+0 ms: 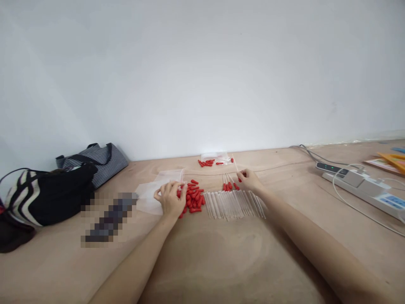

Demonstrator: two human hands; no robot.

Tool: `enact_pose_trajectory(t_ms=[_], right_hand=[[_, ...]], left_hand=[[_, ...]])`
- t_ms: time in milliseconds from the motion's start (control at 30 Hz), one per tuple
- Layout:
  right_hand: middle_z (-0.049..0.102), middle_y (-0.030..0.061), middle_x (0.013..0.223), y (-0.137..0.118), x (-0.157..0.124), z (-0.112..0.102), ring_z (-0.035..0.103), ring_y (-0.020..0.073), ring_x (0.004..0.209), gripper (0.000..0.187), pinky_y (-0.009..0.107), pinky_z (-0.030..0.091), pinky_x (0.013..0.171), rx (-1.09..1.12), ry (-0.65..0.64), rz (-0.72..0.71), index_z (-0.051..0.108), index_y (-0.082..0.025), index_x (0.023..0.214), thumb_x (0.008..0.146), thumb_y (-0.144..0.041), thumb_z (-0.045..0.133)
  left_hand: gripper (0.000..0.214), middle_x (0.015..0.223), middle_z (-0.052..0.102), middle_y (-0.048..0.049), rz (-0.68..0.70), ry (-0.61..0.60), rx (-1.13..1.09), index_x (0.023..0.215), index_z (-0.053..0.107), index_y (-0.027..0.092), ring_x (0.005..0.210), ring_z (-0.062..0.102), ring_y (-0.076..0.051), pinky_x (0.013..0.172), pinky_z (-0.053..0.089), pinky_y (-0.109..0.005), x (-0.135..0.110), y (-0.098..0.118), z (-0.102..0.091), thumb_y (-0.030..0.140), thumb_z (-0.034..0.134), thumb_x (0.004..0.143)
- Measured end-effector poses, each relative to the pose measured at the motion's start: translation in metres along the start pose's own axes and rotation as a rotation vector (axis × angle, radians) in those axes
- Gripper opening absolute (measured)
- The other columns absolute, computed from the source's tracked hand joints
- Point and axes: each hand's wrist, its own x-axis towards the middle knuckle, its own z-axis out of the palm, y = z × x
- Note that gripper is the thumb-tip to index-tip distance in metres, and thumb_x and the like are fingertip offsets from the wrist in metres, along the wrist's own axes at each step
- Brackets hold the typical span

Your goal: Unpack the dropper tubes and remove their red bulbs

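Note:
My left hand [172, 198] is at the left edge of a heap of red rubber dropper bulbs [193, 196]. Its fingers are spread and curved, with thumb and forefinger touching or just over the bulbs. In my right hand [248, 179] a dropper is pinched by its red bulb [239, 179], the thin glass tube [235, 162] pointing up and away. Just left of this hand lie several droppers with red bulbs fitted [228, 186]. A row of bare glass tubes [232, 204] lies side by side below them.
Clear plastic bags [148, 196] lie left of the heap. Farther back are more red bulbs [206, 163] by a small bag [213, 155]. Bags [63, 190] and a pixelated dark object [110, 219] are on the left. A power strip [363, 190] with cables is on the right.

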Motion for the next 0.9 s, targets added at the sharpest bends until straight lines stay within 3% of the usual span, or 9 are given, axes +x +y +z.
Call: enact_pose_trajectory(t_ms=[100,267,367,467,533,633,700,767,900], right_hand=[[0.055,-0.0016,0.062,0.003,-0.025,-0.009,0.053,0.0111,0.058,0.027,0.023,0.042,0.057,0.141,-0.033,-0.104,0.049,-0.017,0.093,0.076,-0.037,0.044],[0.063,0.0018,0.069,-0.001,-0.074,-0.012,0.058,0.0124,0.063,0.031,0.027,0.045,0.062,0.533,-0.279,-0.180,0.049,-0.018,0.079,0.068,-0.046,0.058],[0.065,0.0021,0.071,-0.010,-0.094,-0.002,0.061,0.0148,0.070,0.031,0.030,0.046,0.068,0.707,-0.434,-0.177,0.052,-0.018,0.073,0.062,-0.044,0.066],[0.066,0.0021,0.074,-0.015,-0.100,0.006,0.061,0.0155,0.071,0.030,0.031,0.046,0.070,0.731,-0.477,-0.167,0.057,-0.018,0.070,0.057,-0.042,0.070],[0.067,0.0027,0.075,-0.013,-0.096,0.005,0.060,0.0154,0.069,0.029,0.031,0.046,0.068,0.668,-0.417,-0.175,0.060,-0.019,0.071,0.058,-0.043,0.069],[0.066,0.0043,0.075,-0.008,-0.088,-0.007,0.059,0.0165,0.071,0.030,0.031,0.044,0.068,0.483,-0.176,-0.275,0.061,-0.019,0.073,0.066,-0.048,0.061],[0.066,0.0050,0.081,-0.007,-0.086,-0.014,0.058,0.0181,0.079,0.030,0.033,0.040,0.074,0.219,-0.036,-0.464,0.063,-0.021,0.080,0.069,-0.048,0.059],[0.065,0.0046,0.086,-0.009,-0.090,-0.015,0.055,0.0187,0.084,0.027,0.035,0.032,0.081,-0.104,0.020,-0.707,0.064,-0.023,0.087,0.072,-0.045,0.058],[0.063,0.0011,0.064,-0.015,-0.101,-0.001,0.052,0.0125,0.065,0.019,0.034,0.024,0.080,-0.480,0.080,-1.015,0.063,-0.021,0.078,0.084,-0.032,0.048]], left_hand=[[0.016,0.086,0.064,-0.0028,0.171,-0.057,-0.141,0.077,0.063,0.024,0.088,0.051,-0.020,0.086,0.020,-0.039,-0.016,0.028,-0.005,0.034,0.051,0.079],[0.022,0.091,0.065,-0.0022,0.315,-0.275,-0.342,0.096,0.059,0.026,0.090,0.051,-0.020,0.085,0.022,-0.039,-0.043,0.075,-0.015,0.036,0.052,0.078],[0.027,0.091,0.066,-0.0031,0.323,-0.323,-0.390,0.103,0.056,0.024,0.089,0.052,-0.020,0.084,0.022,-0.039,-0.049,0.086,-0.019,0.036,0.048,0.081],[0.020,0.078,0.067,-0.0013,0.339,-0.331,-0.375,0.091,0.060,0.023,0.080,0.053,-0.018,0.083,0.022,-0.039,-0.047,0.083,-0.020,0.032,0.043,0.085],[0.020,0.072,0.066,0.0004,0.346,-0.326,-0.351,0.083,0.061,0.024,0.075,0.053,-0.017,0.083,0.021,-0.040,-0.044,0.077,-0.020,0.030,0.042,0.085],[0.016,0.070,0.066,0.0021,0.339,-0.293,-0.319,0.079,0.061,0.024,0.076,0.054,-0.017,0.083,0.020,-0.041,-0.040,0.071,-0.019,0.030,0.047,0.084],[0.015,0.070,0.066,0.0024,0.344,-0.272,-0.307,0.077,0.061,0.025,0.076,0.054,-0.017,0.083,0.020,-0.041,-0.040,0.070,-0.019,0.030,0.048,0.083],[0.016,0.069,0.066,0.0021,0.371,-0.265,-0.306,0.077,0.062,0.025,0.076,0.054,-0.016,0.084,0.020,-0.041,-0.040,0.071,-0.019,0.030,0.047,0.083],[0.018,0.067,0.066,0.0006,0.436,-0.245,-0.293,0.078,0.062,0.024,0.075,0.053,-0.016,0.085,0.020,-0.041,-0.042,0.073,-0.019,0.029,0.046,0.084]])
